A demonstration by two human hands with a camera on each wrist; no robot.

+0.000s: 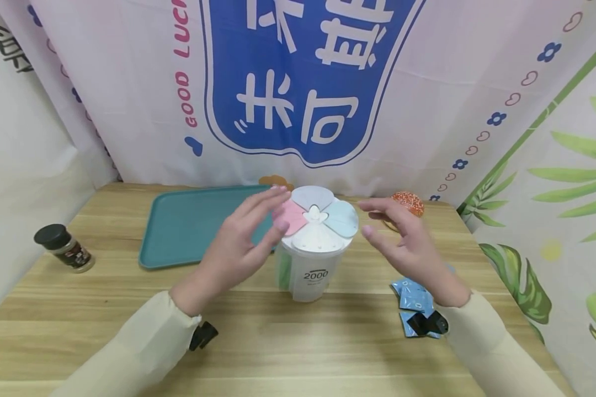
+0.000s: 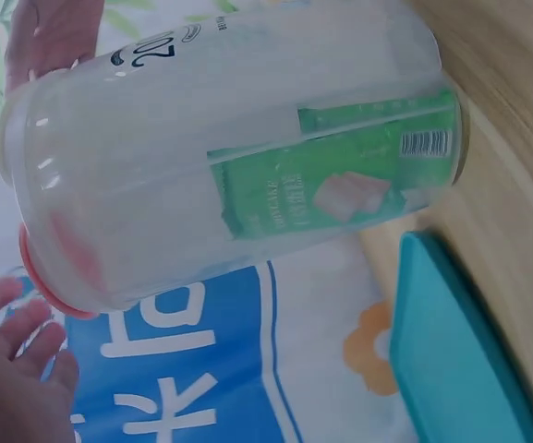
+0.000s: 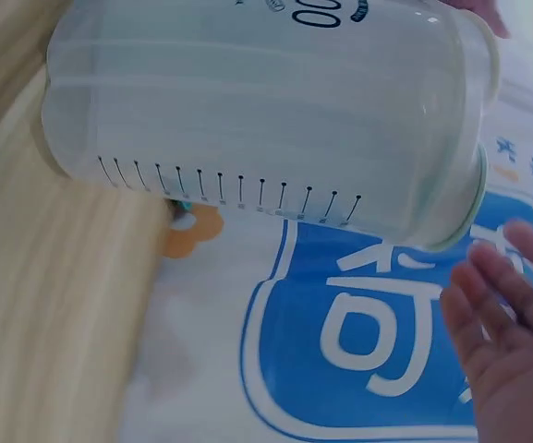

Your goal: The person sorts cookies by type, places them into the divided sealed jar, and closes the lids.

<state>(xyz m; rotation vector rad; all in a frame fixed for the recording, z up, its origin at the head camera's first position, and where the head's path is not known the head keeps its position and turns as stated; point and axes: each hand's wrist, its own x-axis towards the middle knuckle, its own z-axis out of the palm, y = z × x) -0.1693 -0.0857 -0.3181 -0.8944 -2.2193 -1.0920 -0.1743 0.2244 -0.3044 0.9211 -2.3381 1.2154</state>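
Observation:
A clear plastic storage canister (image 1: 315, 270) marked 2000 stands upright on the table, its lid (image 1: 318, 242) bearing pink, pale lavender and pale blue petal flaps. Green snack packets (image 2: 340, 175) show inside one section in the left wrist view; the section with scale marks (image 3: 238, 180) looks empty in the right wrist view. My left hand (image 1: 238, 242), fingers relaxed, is at the pink flap (image 1: 292, 218) and overlaps its edge in the head view. Across the lid, my right hand (image 1: 407, 242) is held up beside the pale blue flap (image 1: 341, 219) with fingers loosely bent, holding nothing.
Behind my left hand lies a teal tray (image 1: 179, 226). A black-capped spice jar (image 1: 64, 248) stands at the table's left edge. Several blue packets (image 1: 412, 298) lie under my right forearm, and a round red-and-white speckled item (image 1: 408, 203) sits behind my right hand.

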